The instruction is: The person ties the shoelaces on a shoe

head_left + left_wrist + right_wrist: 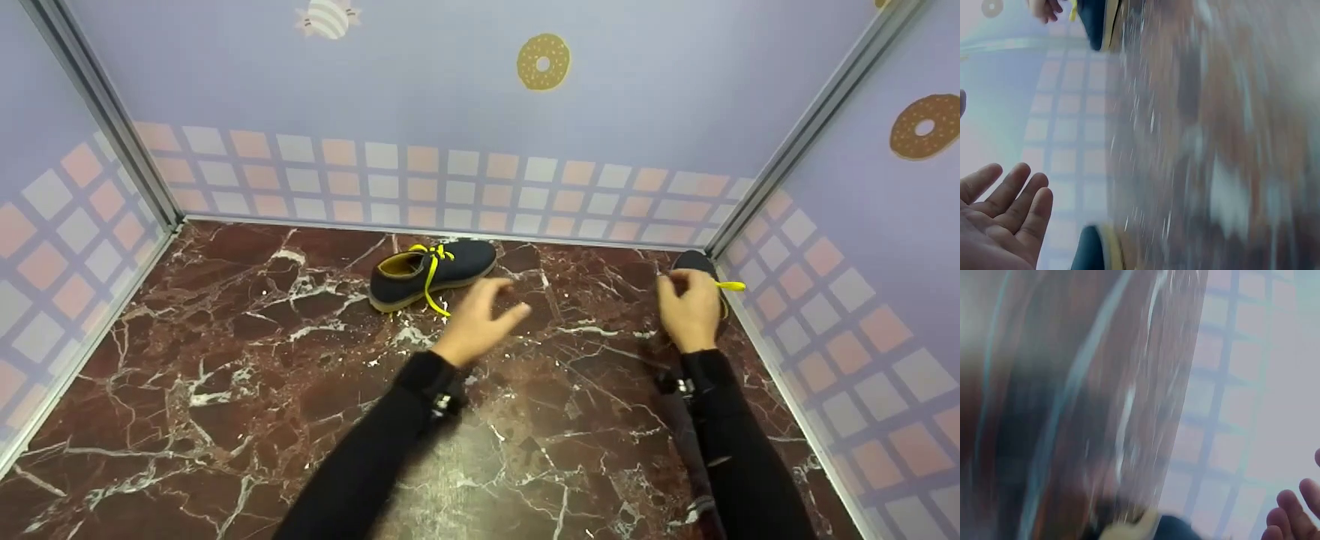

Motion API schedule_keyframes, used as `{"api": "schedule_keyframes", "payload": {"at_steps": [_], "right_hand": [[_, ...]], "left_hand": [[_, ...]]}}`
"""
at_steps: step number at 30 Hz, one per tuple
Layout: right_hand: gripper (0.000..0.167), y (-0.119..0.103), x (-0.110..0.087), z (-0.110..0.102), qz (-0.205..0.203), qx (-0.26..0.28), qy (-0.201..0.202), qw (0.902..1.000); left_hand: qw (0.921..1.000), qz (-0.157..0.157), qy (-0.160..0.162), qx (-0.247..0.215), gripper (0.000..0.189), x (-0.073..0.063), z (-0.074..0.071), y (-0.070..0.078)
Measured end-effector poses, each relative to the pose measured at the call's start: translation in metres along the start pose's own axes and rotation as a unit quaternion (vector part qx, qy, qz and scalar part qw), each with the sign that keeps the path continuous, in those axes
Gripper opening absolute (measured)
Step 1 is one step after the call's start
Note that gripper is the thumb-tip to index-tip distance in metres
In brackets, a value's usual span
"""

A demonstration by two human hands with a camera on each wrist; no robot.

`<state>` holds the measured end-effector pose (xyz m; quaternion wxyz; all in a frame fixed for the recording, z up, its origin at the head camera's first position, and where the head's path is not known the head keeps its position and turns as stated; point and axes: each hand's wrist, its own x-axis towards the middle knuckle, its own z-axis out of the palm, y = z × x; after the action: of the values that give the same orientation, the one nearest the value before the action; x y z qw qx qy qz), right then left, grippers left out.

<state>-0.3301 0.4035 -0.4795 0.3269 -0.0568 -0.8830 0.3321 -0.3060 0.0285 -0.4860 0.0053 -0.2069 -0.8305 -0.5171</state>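
A dark navy shoe (471, 259) with a tan sole and yellow laces (429, 286) stands on the floor near the back wall, its toe pointing right. My left hand (480, 322) hovers just right of and in front of it, fingers spread and holding nothing. In the left wrist view that palm (999, 230) faces up beside the shoe's toe (1086, 250). At the right back corner, my right hand (690, 311) is over a second matching shoe (694, 260), hiding most of it. The right wrist view shows its fingers (1292, 514) loosely bent with nothing between them.
Brown marbled floor (300, 420) spreads in front of the shoes. A lilac back wall (420, 82) and side walls with printed squares enclose it. The second shoe sits tight against the right wall (840, 300), its yellow lace end (731, 286) sticking out that way.
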Motion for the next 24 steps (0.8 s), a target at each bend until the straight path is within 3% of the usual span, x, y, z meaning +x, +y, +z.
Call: {"api": "schedule_keyframes", "payload": {"at_steps": [6,10,15,19,24], "right_hand": [[0.026,-0.024,-0.013,0.028,0.001,0.027,-0.064,0.9976],[0.028,-0.044,-0.022,0.046,0.006,0.042,-0.107,0.9934],[0.027,-0.068,-0.035,0.068,0.005,0.067,-0.147,0.9869],[0.026,-0.087,-0.044,0.084,-0.012,0.080,-0.171,0.9819],[0.023,-0.108,-0.056,0.101,-0.039,0.089,-0.201,0.9747]], "left_hand": [[0.9955,0.029,0.085,0.030,0.053,-0.009,-0.051,-0.017],[0.9833,0.038,0.169,0.056,0.040,-0.012,-0.083,-0.027],[0.9657,0.009,0.244,0.090,0.039,-0.014,-0.114,-0.040],[0.9617,-0.045,0.252,0.097,0.049,-0.014,-0.129,-0.054],[0.9680,-0.114,0.207,0.086,0.064,-0.017,-0.138,-0.069]]}}
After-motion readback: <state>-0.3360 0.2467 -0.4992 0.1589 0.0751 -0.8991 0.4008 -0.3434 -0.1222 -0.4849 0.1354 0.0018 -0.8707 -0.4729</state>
